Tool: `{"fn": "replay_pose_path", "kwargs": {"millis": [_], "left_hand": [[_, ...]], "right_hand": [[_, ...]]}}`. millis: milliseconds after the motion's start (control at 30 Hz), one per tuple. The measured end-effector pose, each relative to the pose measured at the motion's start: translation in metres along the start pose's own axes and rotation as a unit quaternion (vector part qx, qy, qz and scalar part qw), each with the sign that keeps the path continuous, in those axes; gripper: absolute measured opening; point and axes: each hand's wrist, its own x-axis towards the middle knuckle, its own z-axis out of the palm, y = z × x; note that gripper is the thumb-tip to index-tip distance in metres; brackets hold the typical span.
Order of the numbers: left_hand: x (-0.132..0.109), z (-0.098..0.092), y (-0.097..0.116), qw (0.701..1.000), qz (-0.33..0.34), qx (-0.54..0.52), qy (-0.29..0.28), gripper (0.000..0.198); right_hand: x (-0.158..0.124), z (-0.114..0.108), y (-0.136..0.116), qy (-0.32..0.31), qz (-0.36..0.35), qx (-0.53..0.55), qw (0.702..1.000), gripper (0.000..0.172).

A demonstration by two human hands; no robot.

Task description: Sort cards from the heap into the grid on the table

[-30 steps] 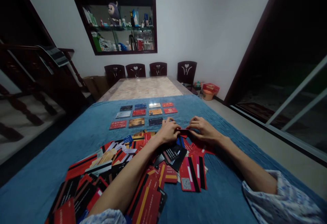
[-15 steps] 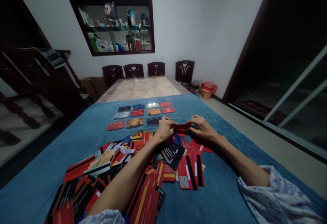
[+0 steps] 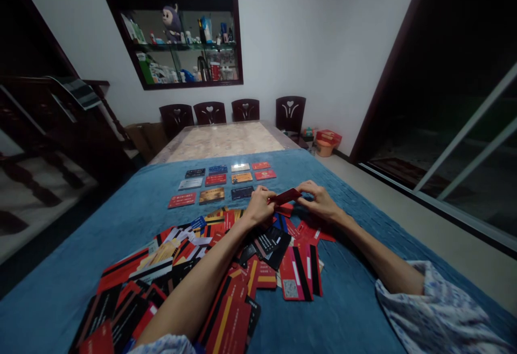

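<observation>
In a dim room with white walls, a blue cloth (image 3: pixel 347 316) covers the near part of a long bench (image 3: pixel 226 141). Nearest on the cloth lies a loose pile of cards (image 3: pixel 194 268), mostly red and black, too many and too overlapped to count. Both forearms stretch forward over it, bare up to the patterned sleeves. At the far edge of the pile the left hand (image 3: pixel 260 207) and the right hand (image 3: pixel 322 201) come together, knuckles up, just above the cloth. Their fingers are grasping one red card (image 3: pixel 285 196), the left at its left end and the right at its right end. The card is dark red and is held a little above the pile, tilted with its right end higher. Beyond the hands, eleven cards lie apart in three tidy rows (image 3: pixel 220 180): three in the near row, four in the middle, four in the far one. Farther on the bench top is bare, and four dark chairs (image 3: pixel 245 110) stand at its far end, below a wall niche (image 3: pixel 177 36) with shelves.
</observation>
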Motion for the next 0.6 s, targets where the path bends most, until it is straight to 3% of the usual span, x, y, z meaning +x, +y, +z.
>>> {"fn": "replay_pose_path", "kwargs": {"millis": [333, 467, 600], "left_hand": [[-0.0005, -0.0003, 0.0024, 1.0, 0.01, -0.006, 0.009, 0.022], [-0.0003, -0.0021, 0.0048, 0.999, 0.02, -0.01, 0.045, 0.032], [-0.001, -0.0035, 0.0077, 0.997, 0.044, -0.028, 0.065, 0.044]], "right_hand": [[-0.0006, 0.0042, -0.0075, 0.045, 0.005, -0.043, 0.998, 0.018], [0.0007, 0.0049, -0.0101, 0.077, -0.032, -0.113, 0.99, 0.018], [0.0008, 0.0062, -0.0076, 0.064, -0.051, -0.161, 0.984, 0.021]]}}
